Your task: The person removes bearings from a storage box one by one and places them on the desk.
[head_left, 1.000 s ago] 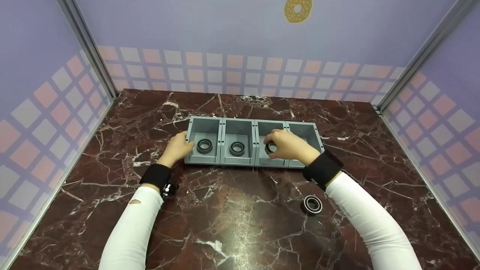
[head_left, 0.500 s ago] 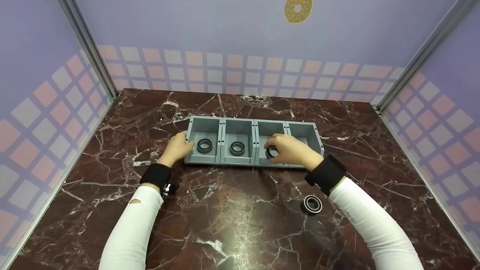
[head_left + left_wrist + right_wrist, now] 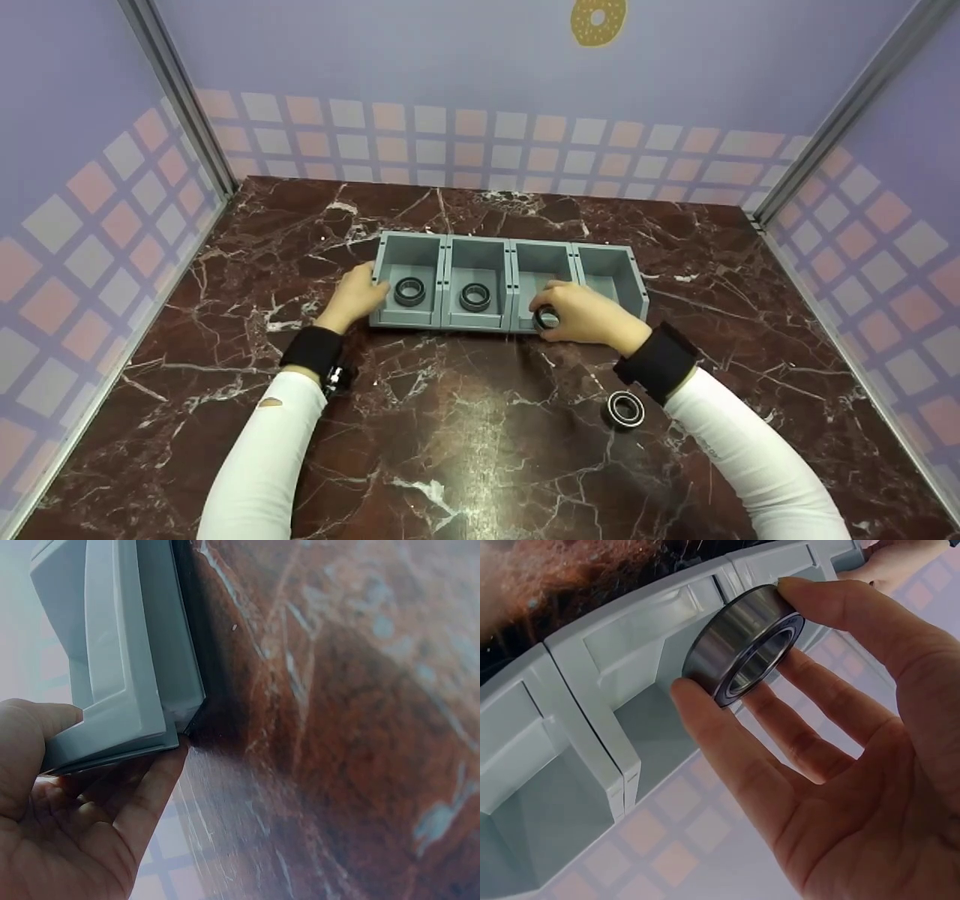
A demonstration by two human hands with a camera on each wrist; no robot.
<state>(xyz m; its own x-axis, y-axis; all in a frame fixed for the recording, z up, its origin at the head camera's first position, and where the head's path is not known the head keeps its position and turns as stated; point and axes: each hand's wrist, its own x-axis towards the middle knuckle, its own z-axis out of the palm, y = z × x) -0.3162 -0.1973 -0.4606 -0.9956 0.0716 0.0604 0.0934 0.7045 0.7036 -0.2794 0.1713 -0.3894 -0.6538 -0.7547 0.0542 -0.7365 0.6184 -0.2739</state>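
Observation:
Between thumb and fingers, my right hand (image 3: 589,315) pinches a ball bearing (image 3: 744,645), a steel ring with a dark seal. It hangs at the front of the third compartment of the grey bin row (image 3: 476,321). At the row's left end, my left hand (image 3: 352,296) grips the side wall, thumb over the rim (image 3: 112,716) and fingers against the outside. One bearing (image 3: 409,292) lies flat in the leftmost compartment, a second bearing (image 3: 475,297) in the compartment beside it. Another bearing (image 3: 624,410) rests on the table, in front of the row and near my right forearm.
The bins stand on a dark red marbled table (image 3: 465,420). A tiled-pattern wall (image 3: 487,142) closes off the back, with side panels at left and right. Metal posts (image 3: 180,97) mark the corners.
My right hand has drawn back toward the front edge of the third compartment, carrying the bearing up and out from inside. My left hand has stayed on the bin's left wall.

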